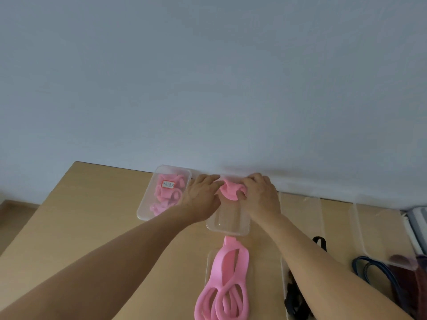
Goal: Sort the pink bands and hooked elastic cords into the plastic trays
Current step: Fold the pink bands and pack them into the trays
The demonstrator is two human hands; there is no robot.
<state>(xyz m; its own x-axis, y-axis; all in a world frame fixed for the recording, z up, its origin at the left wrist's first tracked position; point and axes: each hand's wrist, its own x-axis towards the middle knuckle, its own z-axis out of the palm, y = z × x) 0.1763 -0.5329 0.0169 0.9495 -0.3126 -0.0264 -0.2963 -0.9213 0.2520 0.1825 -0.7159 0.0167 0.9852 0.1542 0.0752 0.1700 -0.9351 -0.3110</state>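
Loose pink bands [221, 285]: lying just nearer than the middle tray [227, 228], waiting to be sorted.
Dark cords [294, 303]: lying near-right of that tray.
Folded pink band [230, 191]: sitting at the tray's far end, with the left hand [201, 195] and right hand [258, 192] pinching it with curled fingers, likely keeping it folded to fit.
Labelled tray [147, 204]: standing just left, holding sorted bands.

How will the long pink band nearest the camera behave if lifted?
The long pink band is probably floppy: its flat strips curl into loose loops and would dangle. Likely light, being thin. Its matte rubbery look suggests grip, not slip.
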